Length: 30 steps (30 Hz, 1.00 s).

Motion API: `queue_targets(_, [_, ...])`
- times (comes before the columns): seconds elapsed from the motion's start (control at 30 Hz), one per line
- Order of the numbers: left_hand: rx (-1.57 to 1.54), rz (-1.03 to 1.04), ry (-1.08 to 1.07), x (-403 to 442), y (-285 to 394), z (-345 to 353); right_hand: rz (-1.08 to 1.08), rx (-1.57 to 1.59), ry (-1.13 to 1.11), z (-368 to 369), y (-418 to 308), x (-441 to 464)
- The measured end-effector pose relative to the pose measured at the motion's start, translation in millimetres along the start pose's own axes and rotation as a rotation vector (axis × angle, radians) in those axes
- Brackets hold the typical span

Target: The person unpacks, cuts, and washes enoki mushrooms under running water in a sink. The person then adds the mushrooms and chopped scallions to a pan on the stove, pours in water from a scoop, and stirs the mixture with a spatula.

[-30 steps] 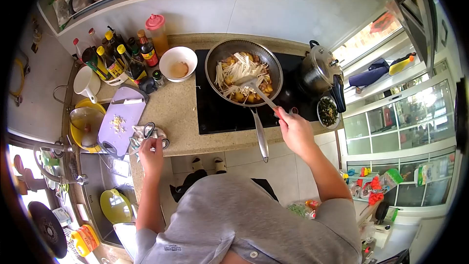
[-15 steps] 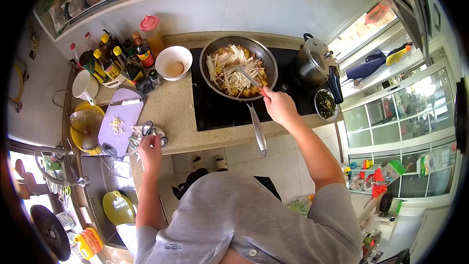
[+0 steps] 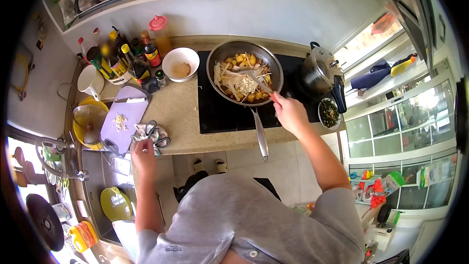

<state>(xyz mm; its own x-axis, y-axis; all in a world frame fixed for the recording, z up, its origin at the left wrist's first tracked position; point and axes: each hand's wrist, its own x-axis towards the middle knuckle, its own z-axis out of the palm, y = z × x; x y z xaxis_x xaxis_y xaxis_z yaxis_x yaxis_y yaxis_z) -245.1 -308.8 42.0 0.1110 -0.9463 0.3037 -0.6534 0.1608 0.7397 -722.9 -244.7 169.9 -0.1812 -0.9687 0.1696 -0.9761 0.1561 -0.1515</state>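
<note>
My right hand (image 3: 291, 116) grips the red handle of a spatula (image 3: 260, 81), its blade in the food in a frying pan (image 3: 278, 62). The pan holds yellow chunks, pale strips like enoki mushrooms (image 3: 225, 79) and chopped pale bits (image 3: 245, 86). My left hand (image 3: 143, 157) is at the counter's front edge with its fingers pinched together; whether anything small is between them is hidden. Just beyond it lie scissors (image 3: 152, 128) with black handles on a crumpled cloth (image 3: 140, 131). A purple cutting board (image 3: 135, 109) with chopped pale bits and a knife (image 3: 130, 100) is nearby.
The pan stands on a black cooktop (image 3: 207, 115), its handle jutting past the counter edge. A pressure cooker (image 3: 317, 71) and a plate of dark greens (image 3: 329, 113) are on the right. A white bowl (image 3: 181, 57), several bottles (image 3: 132, 66) and a sink (image 3: 97, 173) are leftward.
The mushroom strips at the back of the pan have shifted, uncovering yellow chunks. My left hand has drawn slightly back from the scissors and cloth. The whole view has shifted a little.
</note>
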Motion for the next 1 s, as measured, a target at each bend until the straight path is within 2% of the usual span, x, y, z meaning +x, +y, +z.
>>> queue_targets(0.13, [0.081, -0.089, 0.021, -5, -12, -22, -0.056, 0.091, 0.092, -25, -16, -5])
queue_targets(0.2, [0.048, -0.095, 0.027, -5, -10, -20, -0.248, 0.089, 0.087, -16, -33, 3])
queue_targets(0.23, [0.043, -0.074, 0.021, -4, -9, -19, -0.226, -0.047, 0.066, -8, -36, 8])
queue_targets(0.4, [0.049, -0.025, 0.002, -3, -5, -12, -0.113, -0.158, 0.03, 12, -14, 36])
queue_targets(0.53, [0.056, -0.096, 0.022, -10, -12, -9, -0.041, -0.024, -0.04, -63, -20, 33])
queue_targets(0.63, [0.071, -0.098, 0.066, -20, -22, -14, -0.007, 0.143, -0.251, -106, -25, 14])
queue_targets(0.67, [0.078, -0.083, 0.085, -22, -23, -14, -0.136, 0.133, -0.174, -92, -17, 9])
queue_targets(0.73, [0.077, -0.09, 0.066, -23, -21, -11, -0.111, 0.094, -0.161, -72, -25, 13])
queue_targets(0.77, [0.086, -0.111, 0.053, -21, -16, -10, -0.097, -0.036, -0.137, -57, -26, 22])
queue_targets(0.87, [0.071, -0.131, 0.027, -14, -5, -6, -0.01, 0.04, -0.119, -38, -14, 44])
queue_targets(0.93, [0.049, -0.136, 0.014, -13, -3, -4, 0.091, 0.046, -0.224, -71, -14, 45])
queue_targets(1.0, [0.056, -0.096, 0.056, -16, -7, -5, -0.024, 0.127, -0.122, -90, 9, 33])
